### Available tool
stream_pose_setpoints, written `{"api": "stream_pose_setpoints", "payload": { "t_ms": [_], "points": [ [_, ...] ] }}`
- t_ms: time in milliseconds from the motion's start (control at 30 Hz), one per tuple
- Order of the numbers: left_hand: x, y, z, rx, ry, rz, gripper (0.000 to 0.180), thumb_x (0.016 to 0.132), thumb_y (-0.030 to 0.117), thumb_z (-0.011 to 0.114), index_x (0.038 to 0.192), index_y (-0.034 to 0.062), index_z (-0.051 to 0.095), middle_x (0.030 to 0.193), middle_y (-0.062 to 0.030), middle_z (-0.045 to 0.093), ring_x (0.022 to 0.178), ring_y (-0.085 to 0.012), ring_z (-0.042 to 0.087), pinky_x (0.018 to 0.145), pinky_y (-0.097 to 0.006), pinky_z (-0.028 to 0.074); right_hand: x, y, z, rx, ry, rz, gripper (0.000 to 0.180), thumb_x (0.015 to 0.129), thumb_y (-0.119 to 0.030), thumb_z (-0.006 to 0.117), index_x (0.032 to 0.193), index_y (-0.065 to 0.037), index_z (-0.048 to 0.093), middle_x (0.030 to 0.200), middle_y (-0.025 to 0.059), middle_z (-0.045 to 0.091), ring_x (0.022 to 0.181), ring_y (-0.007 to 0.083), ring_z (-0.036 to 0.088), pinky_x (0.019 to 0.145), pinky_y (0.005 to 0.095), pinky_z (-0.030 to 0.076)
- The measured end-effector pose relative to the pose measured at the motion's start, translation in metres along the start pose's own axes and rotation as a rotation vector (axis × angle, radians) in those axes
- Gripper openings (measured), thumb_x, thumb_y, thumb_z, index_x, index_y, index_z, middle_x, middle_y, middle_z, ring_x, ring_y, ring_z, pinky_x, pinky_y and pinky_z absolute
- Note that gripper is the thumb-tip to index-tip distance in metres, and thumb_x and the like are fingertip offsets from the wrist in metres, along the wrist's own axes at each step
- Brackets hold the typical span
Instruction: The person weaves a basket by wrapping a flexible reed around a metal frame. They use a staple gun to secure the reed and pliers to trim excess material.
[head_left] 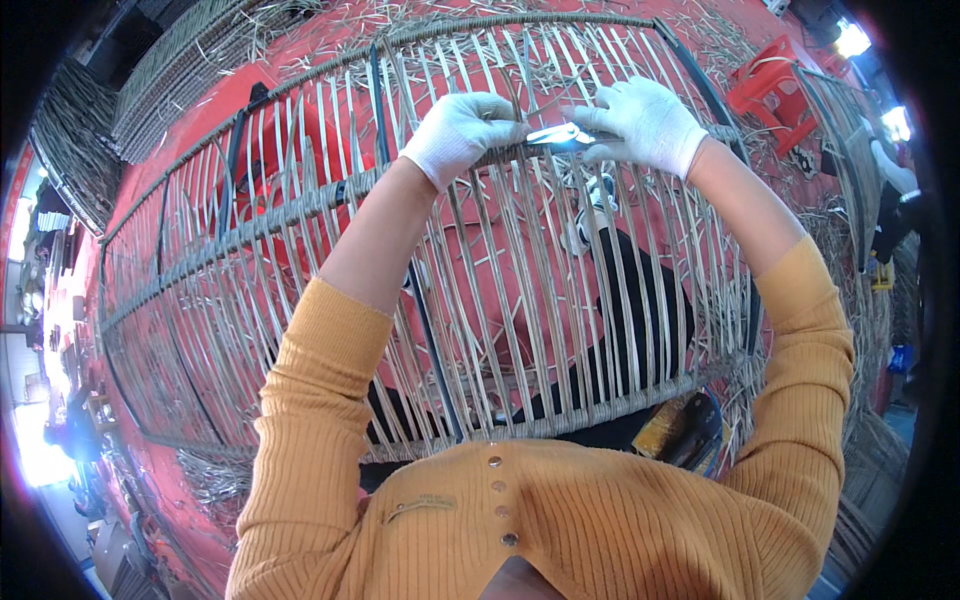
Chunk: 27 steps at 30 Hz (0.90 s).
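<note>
A large woven panel [270, 226] lies across my lap, with thin pale strips running between wrapped rails and dark metal bars. My left hand [458, 132], in a white glove, is closed at the panel's middle rail, fingertips pinching what looks like the end of a thin strip. Just right of it, my right hand [645, 122], also gloved in white, grips a pair of snips [560, 134]. Their shiny blades point left along the rail, close to my left fingertips. Glare hides whether the blades touch a strip.
Bundled strips and woven pieces [190, 75] are piled at the far left. A red plastic stool [778, 92] stands at the far right beside another framed panel [842, 150]. Loose trimmings litter the red floor. My legs and a shoe [594, 212] show beneath the panel.
</note>
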<state>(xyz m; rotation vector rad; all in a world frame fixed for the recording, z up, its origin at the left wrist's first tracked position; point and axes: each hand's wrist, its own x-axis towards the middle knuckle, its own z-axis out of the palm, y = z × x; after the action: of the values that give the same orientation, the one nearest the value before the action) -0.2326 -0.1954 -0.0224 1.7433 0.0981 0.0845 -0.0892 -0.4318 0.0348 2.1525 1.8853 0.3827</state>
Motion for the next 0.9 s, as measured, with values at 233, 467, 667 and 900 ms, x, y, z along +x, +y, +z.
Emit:
{"api": "stream_pose_setpoints", "payload": {
  "t_ms": [233,467,667,900],
  "points": [
    [-0.002,0.005,0.003,0.28,0.263,-0.041,0.051,0.091,0.016,0.071,0.132,-0.0084,0.055,0.113,-0.0178,0.071,0.101,-0.02,0.069,0.09,-0.032,0.054,-0.006,-0.014,-0.005,0.053,0.002,0.109,0.062,0.083,-0.064,0.063,0.132,-0.024,0.062,0.094,0.0077,0.064,0.089,0.0253,0.066,0.08,0.0391,0.053],
    [-0.019,0.011,0.004,-0.199,0.227,-0.025,0.019,0.086,0.009,0.074,0.1,-0.0045,0.072,0.086,-0.0079,0.072,0.073,-0.0103,0.068,0.068,-0.027,0.059,0.009,-0.022,-0.003,0.015,0.09,0.038,0.062,0.084,-0.061,0.065,0.135,-0.026,0.06,0.091,0.0077,0.064,0.091,0.0247,0.064,0.084,0.0389,0.05],
    [-0.02,0.005,-0.001,-0.153,0.165,-0.003,0.018,0.088,0.017,0.074,0.098,0.0013,0.073,0.083,-0.0063,0.072,0.068,-0.014,0.068,0.059,-0.029,0.055,0.014,-0.021,-0.007,0.017,0.054,-0.021,0.057,0.087,-0.06,0.061,0.131,-0.024,0.062,0.089,0.0096,0.063,0.082,0.0275,0.066,0.075,0.039,0.053],
    [-0.022,0.005,-0.024,1.066,0.175,0.034,0.029,0.092,0.034,0.062,0.102,0.0103,0.076,0.089,-0.0116,0.074,0.095,-0.0291,0.069,0.093,-0.049,0.046,0.013,-0.029,-0.011,0.048,0.065,0.049,0.062,0.087,-0.063,0.06,0.134,-0.023,0.061,0.089,0.0101,0.064,0.079,0.0261,0.065,0.074,0.0368,0.052]
  ]
}}
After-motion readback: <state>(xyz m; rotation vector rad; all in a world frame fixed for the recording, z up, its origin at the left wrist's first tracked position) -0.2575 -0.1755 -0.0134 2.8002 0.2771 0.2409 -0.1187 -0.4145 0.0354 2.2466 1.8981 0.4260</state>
